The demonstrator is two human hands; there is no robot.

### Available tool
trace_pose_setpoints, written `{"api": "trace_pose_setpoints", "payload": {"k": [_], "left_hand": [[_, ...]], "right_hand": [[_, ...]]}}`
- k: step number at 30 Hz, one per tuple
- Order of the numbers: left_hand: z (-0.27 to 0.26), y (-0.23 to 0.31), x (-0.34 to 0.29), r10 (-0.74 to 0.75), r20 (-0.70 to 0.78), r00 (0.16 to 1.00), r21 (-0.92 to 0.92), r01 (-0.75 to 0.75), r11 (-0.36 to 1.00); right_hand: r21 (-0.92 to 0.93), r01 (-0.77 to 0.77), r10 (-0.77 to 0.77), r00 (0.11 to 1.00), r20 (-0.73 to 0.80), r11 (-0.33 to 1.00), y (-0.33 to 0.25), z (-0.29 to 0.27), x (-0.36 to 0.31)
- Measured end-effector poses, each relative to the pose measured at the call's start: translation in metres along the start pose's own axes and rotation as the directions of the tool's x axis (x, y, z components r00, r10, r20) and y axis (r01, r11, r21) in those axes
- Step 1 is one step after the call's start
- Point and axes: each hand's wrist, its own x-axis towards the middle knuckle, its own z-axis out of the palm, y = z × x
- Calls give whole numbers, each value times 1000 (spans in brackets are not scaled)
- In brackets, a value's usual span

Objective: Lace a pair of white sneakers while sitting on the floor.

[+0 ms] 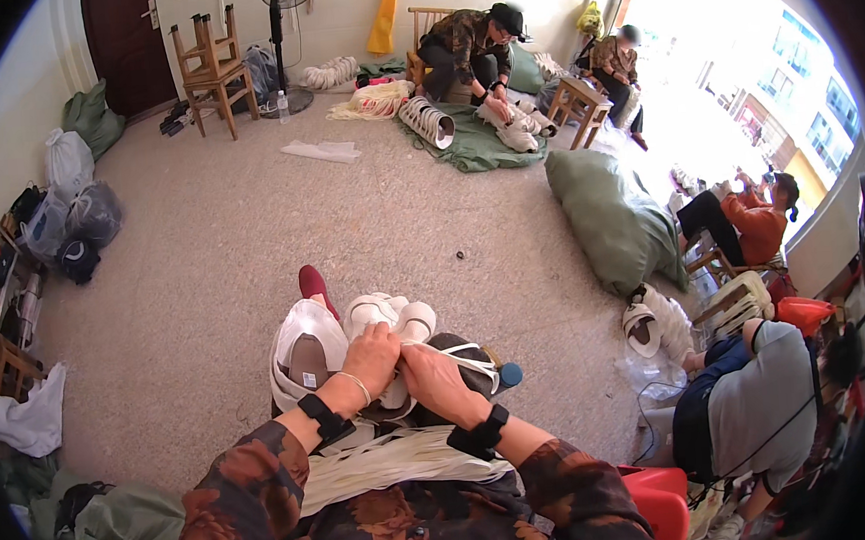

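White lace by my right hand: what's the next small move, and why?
Perhaps draw the lace gently with the right hand while the left hand steadies the white shoes, since both hands meet there and loose lace trails past the right one.

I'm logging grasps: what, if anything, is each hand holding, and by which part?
Right hand: apparently a white lace, its held part hidden. Left hand, by white shoes: cannot be told.

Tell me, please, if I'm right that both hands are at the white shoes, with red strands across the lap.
Not quite: the head view shows those strands are cream, not red; the left hand and right hand are at the white shoes.
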Motion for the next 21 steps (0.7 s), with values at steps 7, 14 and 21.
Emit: {"api": "trace_pose_setpoints", "payload": {"k": [7, 14, 21], "left_hand": [[-5, -21, 11, -176, 142, 974, -400, 219, 890], [-14, -29, 9, -222, 52, 974, -536, 215, 816], [-23, -19, -4, -213, 21, 977, -598, 183, 781]], "right_hand": [[-264, -76, 107, 989, 103, 962, 5, 15, 24], [-210, 219, -162, 952, 260, 953, -13, -7, -4], [347, 337, -360, 933, 3, 875, -44, -53, -32]]}}
